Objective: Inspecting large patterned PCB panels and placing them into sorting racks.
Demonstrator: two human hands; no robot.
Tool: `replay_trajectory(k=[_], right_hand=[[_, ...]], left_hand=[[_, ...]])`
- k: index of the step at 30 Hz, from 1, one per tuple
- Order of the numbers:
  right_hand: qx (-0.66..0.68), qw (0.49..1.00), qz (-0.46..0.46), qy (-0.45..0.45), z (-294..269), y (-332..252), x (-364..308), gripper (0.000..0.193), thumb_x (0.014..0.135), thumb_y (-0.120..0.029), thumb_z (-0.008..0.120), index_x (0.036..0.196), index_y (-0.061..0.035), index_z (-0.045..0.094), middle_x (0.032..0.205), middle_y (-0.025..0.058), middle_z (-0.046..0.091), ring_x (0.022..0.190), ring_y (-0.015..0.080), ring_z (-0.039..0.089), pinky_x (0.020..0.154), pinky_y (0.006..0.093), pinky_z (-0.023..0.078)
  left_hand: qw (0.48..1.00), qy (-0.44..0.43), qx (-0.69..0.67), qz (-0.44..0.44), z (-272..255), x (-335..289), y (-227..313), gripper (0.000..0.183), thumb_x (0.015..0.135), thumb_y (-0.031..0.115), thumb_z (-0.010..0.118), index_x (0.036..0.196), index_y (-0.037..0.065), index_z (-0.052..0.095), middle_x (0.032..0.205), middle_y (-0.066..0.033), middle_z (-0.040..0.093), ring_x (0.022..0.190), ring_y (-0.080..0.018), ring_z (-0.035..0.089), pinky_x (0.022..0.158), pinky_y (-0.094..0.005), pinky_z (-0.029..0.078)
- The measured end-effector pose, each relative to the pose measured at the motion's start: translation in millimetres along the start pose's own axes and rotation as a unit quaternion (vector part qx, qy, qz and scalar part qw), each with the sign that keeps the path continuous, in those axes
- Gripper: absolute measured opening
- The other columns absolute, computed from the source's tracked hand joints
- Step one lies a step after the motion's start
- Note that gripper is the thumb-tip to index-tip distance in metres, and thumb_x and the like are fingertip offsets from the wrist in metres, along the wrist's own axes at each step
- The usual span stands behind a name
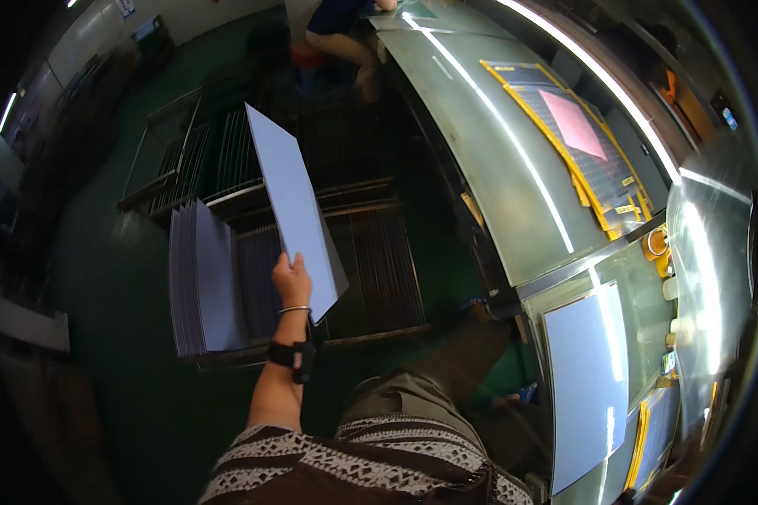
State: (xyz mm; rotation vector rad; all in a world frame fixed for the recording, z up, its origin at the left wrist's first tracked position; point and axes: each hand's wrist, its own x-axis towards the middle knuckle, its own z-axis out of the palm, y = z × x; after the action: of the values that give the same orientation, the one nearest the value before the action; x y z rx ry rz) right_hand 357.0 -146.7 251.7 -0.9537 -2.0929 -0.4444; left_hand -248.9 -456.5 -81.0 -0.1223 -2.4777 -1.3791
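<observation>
Above the dark slatted metal rack (pixel 375 335), the left hand (pixel 293 284) pinches a pale-blue rectangular panel (pixel 290 185) in its fingers, long axis stretching mostly away from them.

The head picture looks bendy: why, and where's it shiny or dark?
In the head view, the fisheye lens bends the table and white streaks glare off it; also in the head view, the rack sits in shadow, while the panel in the left hand looks bright.
</observation>
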Motion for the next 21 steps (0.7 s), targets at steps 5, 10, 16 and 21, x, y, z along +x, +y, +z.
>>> replay_trajectory(k=[5,10,16,21], right_hand=[[0.004,0.977,0.013,-0.214,30.7,-57.3,-103.1,0.032,0.086,0.000,0.043,0.114,-0.0031,0.059,0.109,0.0168,0.061,0.099,0.0343,0.057,0.086,0.0351,0.046],[-0.013,0.906,0.101,-0.412,39.8,-30.5,-198.3,0.036,0.086,-0.006,0.044,0.119,-0.0098,0.056,0.122,0.0148,0.053,0.117,0.0342,0.045,0.100,0.0388,0.035],[-0.058,0.865,0.117,-0.484,39.1,-40.2,-203.0,0.035,0.089,-0.019,0.045,0.123,-0.0189,0.054,0.126,0.0160,0.049,0.122,0.0373,0.037,0.103,0.0410,0.029],[-0.138,0.817,0.173,-0.533,42.4,-47.9,-192.1,0.037,0.090,-0.027,0.044,0.125,-0.0174,0.052,0.131,0.0200,0.043,0.125,0.0380,0.034,0.105,0.0418,0.025]], left_hand=[[0.998,0.002,0.039,-0.049,44.9,-59.4,-41.9,0.027,0.082,0.011,0.054,0.107,0.003,0.058,0.072,-0.0239,0.060,0.067,-0.0389,0.060,0.059,-0.0441,0.046],[0.994,-0.052,0.045,-0.086,66.9,-98.7,-71.0,0.028,0.081,0.005,0.054,0.108,0.004,0.058,0.075,-0.0245,0.060,0.071,-0.0406,0.060,0.061,-0.0446,0.047],[0.991,-0.086,0.059,-0.087,77.8,-123.7,-87.3,0.029,0.082,0.007,0.052,0.111,0.004,0.057,0.082,-0.0254,0.060,0.077,-0.0410,0.059,0.065,-0.0444,0.048],[0.995,-0.072,0.025,-0.069,88.2,-133.1,-101.0,0.031,0.083,0.009,0.051,0.112,0.002,0.057,0.086,-0.0254,0.061,0.079,-0.0408,0.060,0.067,-0.0422,0.049]])
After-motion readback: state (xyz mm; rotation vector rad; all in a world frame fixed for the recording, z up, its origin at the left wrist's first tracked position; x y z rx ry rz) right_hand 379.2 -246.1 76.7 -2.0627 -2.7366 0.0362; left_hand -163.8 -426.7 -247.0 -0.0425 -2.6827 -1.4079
